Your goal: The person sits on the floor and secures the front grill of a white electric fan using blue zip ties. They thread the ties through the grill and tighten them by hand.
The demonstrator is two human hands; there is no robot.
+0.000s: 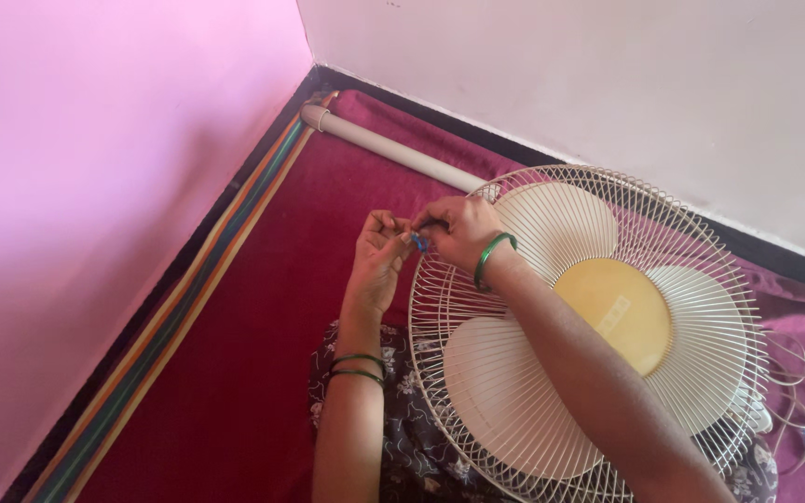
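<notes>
fan: a cream fan (598, 317) with wire guard lies on the person's lap, over a red mat (263, 307).
clip: a small blue clip (419, 243) sits at the guard's rim, top left, between both hands.
left hand: left hand (379, 256) has fingers pinched together at the clip.
right hand: right hand (458, 231) is closed on the clip (green bangle on the wrist).
step: fixing the clip on the rim, it seems.
next move: probably needs a firm, steady press, with the guard held in place.
</notes>
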